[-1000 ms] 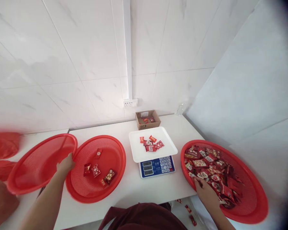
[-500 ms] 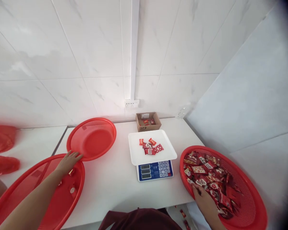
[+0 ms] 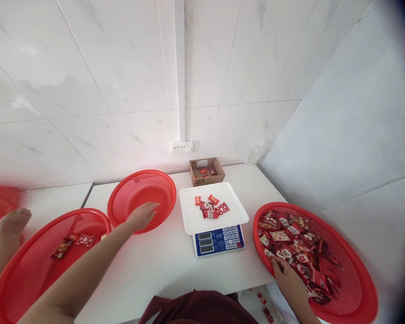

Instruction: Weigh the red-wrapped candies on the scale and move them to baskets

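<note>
My left hand (image 3: 143,217) reaches over the front of a round red mesh basket (image 3: 168,184), fingers stretched out, with no item visible in it. That forearm crosses above a larger red basket (image 3: 16,240) with a few wrapped snacks (image 3: 62,247) inside. On the right, my right hand (image 3: 288,279) is at the near left edge of another large red basket (image 3: 361,288), heaped with small red snack packets (image 3: 295,245). Its thumb and fingers are pinched together near the rim; what they grip is unclear. Several wrapped packets (image 3: 209,207) lie on the scale's white tray (image 3: 189,220).
Below the tray shows the scale's blue keypad (image 3: 219,240). Behind it stands a small cardboard box (image 3: 199,181) with packets. A clear plastic item (image 3: 253,156) sits at the back corner. Another person's hand (image 3: 15,220) is at far left, beside red bags (image 3: 0,200). Packets (image 3: 267,314) lie below the table.
My left hand has moved right, from between the two left baskets to over the round one. The round basket has shifted right. My right hand stays at its basket, and the other person's hand has come into view.
</note>
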Tool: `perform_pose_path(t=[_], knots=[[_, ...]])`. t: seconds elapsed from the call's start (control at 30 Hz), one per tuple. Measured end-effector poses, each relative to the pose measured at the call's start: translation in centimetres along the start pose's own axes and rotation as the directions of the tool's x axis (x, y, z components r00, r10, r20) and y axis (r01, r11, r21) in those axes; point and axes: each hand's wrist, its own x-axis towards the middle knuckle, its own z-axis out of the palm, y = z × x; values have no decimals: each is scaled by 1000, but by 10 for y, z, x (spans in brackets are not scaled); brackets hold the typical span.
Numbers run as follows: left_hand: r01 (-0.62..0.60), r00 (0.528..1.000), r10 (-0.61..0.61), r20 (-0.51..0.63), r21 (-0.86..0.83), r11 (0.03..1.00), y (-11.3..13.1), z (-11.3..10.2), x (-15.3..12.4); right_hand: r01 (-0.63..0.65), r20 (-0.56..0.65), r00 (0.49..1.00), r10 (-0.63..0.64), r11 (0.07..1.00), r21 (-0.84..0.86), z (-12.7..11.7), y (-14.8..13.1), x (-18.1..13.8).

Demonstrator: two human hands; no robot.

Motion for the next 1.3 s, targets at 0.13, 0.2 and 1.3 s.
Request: perform_pose_path(t=[0.13, 0.2, 1.3], knots=[[-226, 973, 223, -51, -39, 973, 95, 44, 44, -14, 0, 1000, 14, 1000, -20, -3, -5, -2], [-267, 964, 266, -19, -55, 962, 133, 66, 65, -29, 26, 999, 29, 999, -26, -6, -8, -3], [376, 793, -428, -433, -204, 904, 49, 16, 59, -15, 79, 997, 18, 999, -39, -8, -9, -7]])
